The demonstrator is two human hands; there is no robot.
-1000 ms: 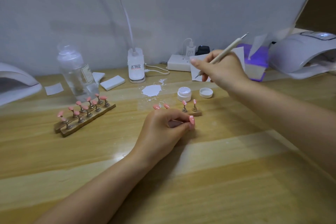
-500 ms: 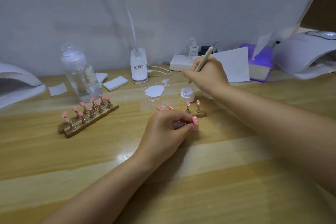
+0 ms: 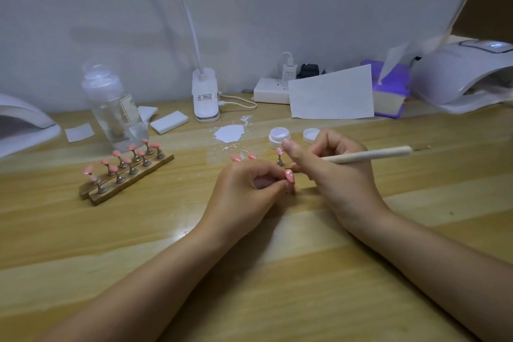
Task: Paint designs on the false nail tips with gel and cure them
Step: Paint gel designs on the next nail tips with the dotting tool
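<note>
Your right hand [image 3: 330, 166] has come back from the gel pot [image 3: 279, 136] — fingers gripping the brush [image 3: 366, 154] — to the nail tip [image 3: 279, 151] on its stand; left hand [image 3: 249, 189] pinches the base. Brace wrists, stroke lightly.

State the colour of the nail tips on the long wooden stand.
Pink nail tips, clearest in the head view.

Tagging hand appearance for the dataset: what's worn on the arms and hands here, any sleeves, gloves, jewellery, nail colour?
Both forearms are bare, with no sleeves in view. No gloves, rings, watch or bracelets visible. The left hand has long, glossy pink nails. The right hand shows a short, unpainted thumbnail; its other nails are hidden.
</note>
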